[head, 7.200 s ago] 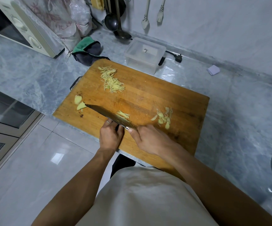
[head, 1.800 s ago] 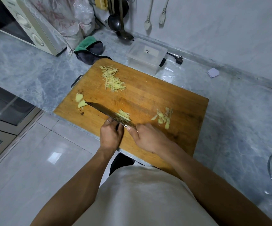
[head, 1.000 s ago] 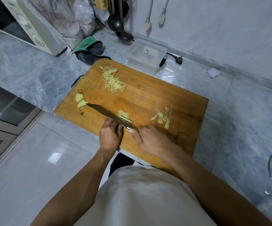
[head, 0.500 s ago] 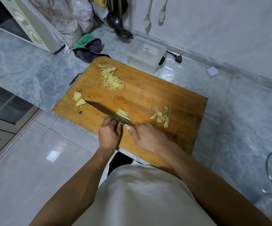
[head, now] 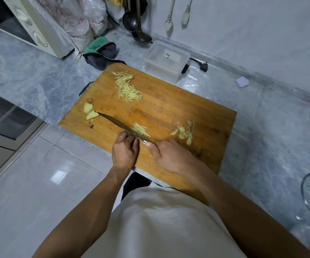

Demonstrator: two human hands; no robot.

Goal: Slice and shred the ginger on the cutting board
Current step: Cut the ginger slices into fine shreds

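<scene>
Ginger on cutting board [head: 169, 107] in four lots: shredded pile [head: 127, 88] far left; two chunks [head: 89, 111] at left edge; thin slices [head: 185, 132] right of centre; small batch of strips [head: 141, 130] near centre, against knife blade [head: 117, 123]. Right hand [head: 171, 155] grips knife handle, fingers curled round it, thumb along top. Left hand [head: 125, 152] just left of blade, fingers curled, tips down at the strips; actual contact with the ginger cannot be told. Clear plastic box [head: 166, 60] beyond board's far edge.

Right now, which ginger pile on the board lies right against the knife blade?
The small shred pile mid-board, beside the knife. The big shred pile lies farther back, the slices to the right.
</scene>
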